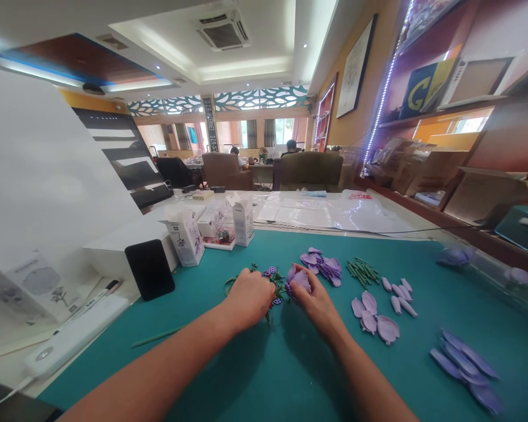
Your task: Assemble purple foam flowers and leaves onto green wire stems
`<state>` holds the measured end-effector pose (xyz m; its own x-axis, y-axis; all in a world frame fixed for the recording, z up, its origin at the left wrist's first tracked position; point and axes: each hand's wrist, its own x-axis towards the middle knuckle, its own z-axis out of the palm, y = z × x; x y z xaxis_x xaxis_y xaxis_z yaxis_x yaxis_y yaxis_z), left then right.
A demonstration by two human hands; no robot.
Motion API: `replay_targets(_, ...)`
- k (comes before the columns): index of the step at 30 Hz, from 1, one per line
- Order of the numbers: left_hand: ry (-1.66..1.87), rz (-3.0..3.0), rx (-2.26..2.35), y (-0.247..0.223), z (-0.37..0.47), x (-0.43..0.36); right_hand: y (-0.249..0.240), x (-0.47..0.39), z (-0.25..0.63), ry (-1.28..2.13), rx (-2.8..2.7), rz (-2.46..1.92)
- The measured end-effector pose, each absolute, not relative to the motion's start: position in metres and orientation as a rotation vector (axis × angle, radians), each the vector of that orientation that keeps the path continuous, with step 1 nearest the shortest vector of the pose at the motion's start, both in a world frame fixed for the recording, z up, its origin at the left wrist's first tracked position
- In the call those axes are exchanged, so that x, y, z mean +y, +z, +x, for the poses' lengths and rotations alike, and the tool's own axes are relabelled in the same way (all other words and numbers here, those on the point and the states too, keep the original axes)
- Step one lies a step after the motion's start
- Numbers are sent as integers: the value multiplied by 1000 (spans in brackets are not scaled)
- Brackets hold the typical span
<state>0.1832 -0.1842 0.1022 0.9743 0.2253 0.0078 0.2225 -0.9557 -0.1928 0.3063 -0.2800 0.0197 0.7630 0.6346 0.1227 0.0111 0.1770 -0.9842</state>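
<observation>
My left hand is closed over a cluster of small green parts with purple and red bits among them; what its fingertips grip is hidden. Just to the right, my right hand holds a purple flower piece between thumb and fingers, close beside the cluster. Behind my right hand lies a pile of purple petals. Further right are short green stems, pale purple petals, small pale tapered pieces and long bluish-purple petals. A thin green stem rests left, beyond my left forearm.
The green mat covers the table. At the left are a black phone-like slab, a white power strip and small white boxes. Plastic sheeting lies behind the mat. Chairs and people are in the background.
</observation>
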Motion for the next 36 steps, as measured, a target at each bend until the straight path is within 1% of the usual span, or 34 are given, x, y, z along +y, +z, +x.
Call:
replay_targets(6,17,-2955,-335,104,182,-185,19,-280,304,387,-661,-1441)
replay_targets(15,-98,-3014,-328,95,182,-182,18,-279,302,387,-663,-1459)
replay_targets(25,-125,-3046,-359,91,180,-180,25,-286,302,373,-725,-1489)
replay_targets(31,-134,-3099,-422,103,180,-178,30,-295,310,373,-819,-1370)
replay_targets(36,-261,-3282,-545,134,174,-165,36,-301,320,238,-721,-1236)
